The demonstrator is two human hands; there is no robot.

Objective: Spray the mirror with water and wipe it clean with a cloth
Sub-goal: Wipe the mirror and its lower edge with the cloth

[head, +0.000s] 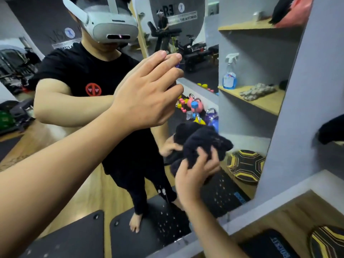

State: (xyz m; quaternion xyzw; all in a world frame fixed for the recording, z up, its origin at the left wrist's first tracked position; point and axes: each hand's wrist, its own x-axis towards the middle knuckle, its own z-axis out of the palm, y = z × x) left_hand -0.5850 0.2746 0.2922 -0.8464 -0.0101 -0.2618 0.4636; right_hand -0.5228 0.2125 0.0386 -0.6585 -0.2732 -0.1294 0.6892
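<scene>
Large frameless wall mirror (pixel 78 164): your R hand (pixel 193 175) grips dark crumpled cloth (pixel 202 144) lower centre, at glass; L hand (pixel 149 95) flat, fingers straight, above-left.

In the mirror (pixel 186 43), a grey gym wall (pixel 186 17) shows a white strip reading "THE A FITNESS", with large mirrored characters like "R3" above it. A partial strip on the left wall is unreadable. The blue label on the dark mat (pixel 282 248) is too blurred to read.
</scene>
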